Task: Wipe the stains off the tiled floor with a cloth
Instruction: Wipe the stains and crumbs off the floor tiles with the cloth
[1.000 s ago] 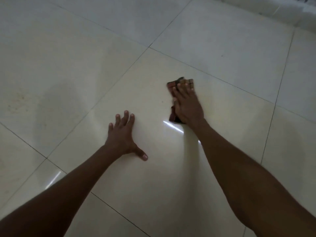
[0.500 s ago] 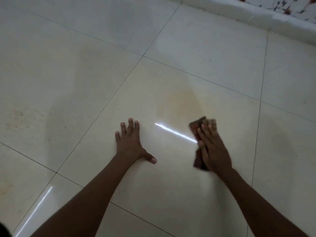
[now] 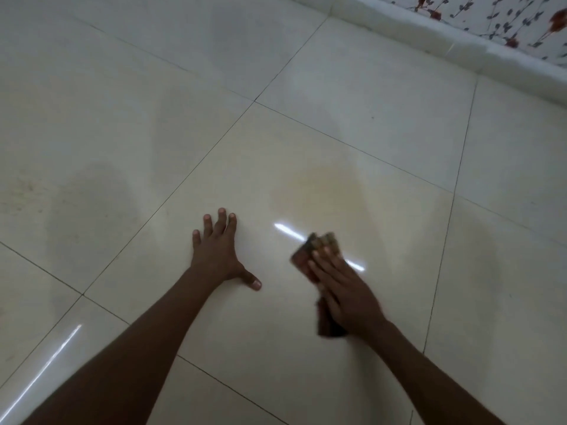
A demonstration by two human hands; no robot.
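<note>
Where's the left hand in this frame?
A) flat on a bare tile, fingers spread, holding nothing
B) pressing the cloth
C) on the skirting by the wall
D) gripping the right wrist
A: the left hand lies palm-down on the tile floor with its fingers spread, apart from the cloth, which sits under the right hand.

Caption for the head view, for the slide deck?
Right hand presses a brown cloth flat on the glossy tiled floor; left hand rests flat nearby, fingers spread.
</note>
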